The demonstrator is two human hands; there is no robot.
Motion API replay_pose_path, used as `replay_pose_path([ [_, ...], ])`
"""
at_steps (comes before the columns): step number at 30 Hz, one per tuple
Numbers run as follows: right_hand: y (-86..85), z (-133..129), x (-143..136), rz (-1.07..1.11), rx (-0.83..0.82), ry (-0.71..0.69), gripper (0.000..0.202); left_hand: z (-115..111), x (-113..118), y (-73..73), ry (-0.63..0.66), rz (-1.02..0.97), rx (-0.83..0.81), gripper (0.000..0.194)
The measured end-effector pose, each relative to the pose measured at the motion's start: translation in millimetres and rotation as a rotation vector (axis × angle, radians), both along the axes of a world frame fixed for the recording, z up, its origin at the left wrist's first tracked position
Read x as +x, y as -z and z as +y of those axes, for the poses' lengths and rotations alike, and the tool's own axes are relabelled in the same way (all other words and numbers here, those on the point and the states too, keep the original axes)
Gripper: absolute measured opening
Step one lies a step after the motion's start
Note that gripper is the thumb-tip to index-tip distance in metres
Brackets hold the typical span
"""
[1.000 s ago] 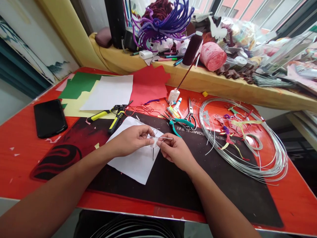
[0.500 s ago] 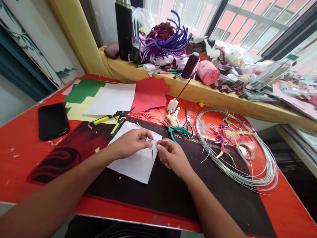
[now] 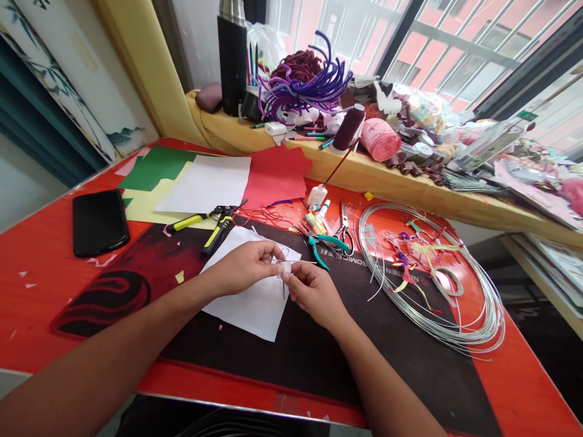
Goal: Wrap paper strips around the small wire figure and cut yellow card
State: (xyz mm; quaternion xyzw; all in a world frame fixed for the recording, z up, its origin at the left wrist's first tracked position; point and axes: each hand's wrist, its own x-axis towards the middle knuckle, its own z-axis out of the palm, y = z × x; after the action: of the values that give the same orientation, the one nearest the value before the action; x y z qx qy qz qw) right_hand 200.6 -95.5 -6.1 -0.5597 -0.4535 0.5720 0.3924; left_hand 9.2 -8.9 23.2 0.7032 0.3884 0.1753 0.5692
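Above a white paper sheet [image 3: 255, 312], my left hand [image 3: 255, 264] pinches a small whitish piece [image 3: 286, 267] from the left. The fingertips of my right hand [image 3: 310, 288] close on the same piece from the right. A thin wire [image 3: 304, 262] runs sideways through or behind the piece, with a small loop above it. Something thin and dark [image 3: 284, 290] points down below the fingers; what it belongs to is too small to tell. Teal-handled pliers [image 3: 319, 243] lie just beyond my right hand.
Yellow-black wire strippers [image 3: 218, 227], a phone [image 3: 101, 223] and coloured paper sheets [image 3: 277, 173] lie at the left and back. Scissors [image 3: 344, 224] and a glue bottle [image 3: 317, 195] stand beyond the pliers. A large wire coil [image 3: 494, 303] lies at the right, below a cluttered sill [image 3: 337, 164].
My right fingertips have moved slightly left and down onto the whitish piece. The camera view has shifted a little. My left hand keeps its pinch.
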Motion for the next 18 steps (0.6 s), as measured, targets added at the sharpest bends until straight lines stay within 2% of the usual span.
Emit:
replay_pose_path([
  [9, -1.7, -0.9, 0.4, -0.027, 0.027, -0.005, 0.046, 0.8, 1.9, 4.3, -0.003, -0.02, -0.007, 0.039],
  [18, -6.8, -1.3, 1.1, -0.058, 0.011, -0.033, 0.045, 2.5, 0.2, 0.5, 0.036, 0.023, -0.018, 0.041],
])
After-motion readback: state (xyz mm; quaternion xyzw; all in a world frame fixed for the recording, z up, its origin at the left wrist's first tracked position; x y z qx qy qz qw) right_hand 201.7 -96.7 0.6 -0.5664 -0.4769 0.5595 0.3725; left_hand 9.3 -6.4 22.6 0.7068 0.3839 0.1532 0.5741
